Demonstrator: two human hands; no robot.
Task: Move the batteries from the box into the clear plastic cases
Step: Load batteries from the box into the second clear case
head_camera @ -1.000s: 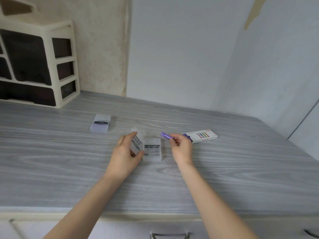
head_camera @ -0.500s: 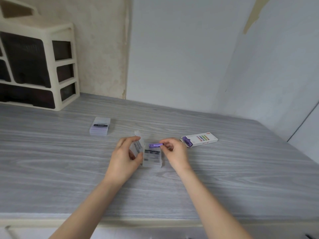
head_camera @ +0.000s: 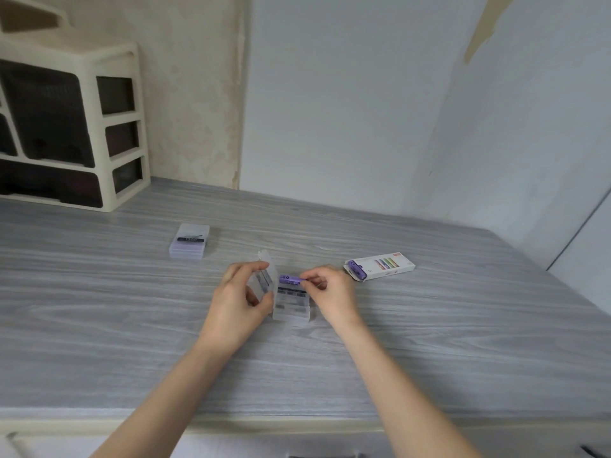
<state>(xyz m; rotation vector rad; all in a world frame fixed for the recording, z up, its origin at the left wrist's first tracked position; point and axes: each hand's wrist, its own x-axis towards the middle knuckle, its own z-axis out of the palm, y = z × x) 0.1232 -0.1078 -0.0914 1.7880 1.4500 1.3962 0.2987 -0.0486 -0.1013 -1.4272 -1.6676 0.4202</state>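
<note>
Purple battery [head_camera: 290, 279] lies across open clear case [head_camera: 291, 300].

Label print on open case [head_camera: 291, 300] blurred; drawer unit [head_camera: 66, 127] cut off left.

Soft, even daylight — wide-angle edge bowing

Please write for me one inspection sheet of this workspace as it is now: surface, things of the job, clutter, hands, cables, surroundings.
Surface: grey wood-grain table.
Job's things: open clear case between the hands, lid raised; purple battery at its far end; white battery box to the right, open end showing purple; second clear case lying shut, far left.
Clutter: nothing seen.
Hands: left hand holds the lid; right hand pinches the battery.
Cables: nothing seen.
Surroundings: cream drawer unit at back left; pale walls, peeling paint.
</note>
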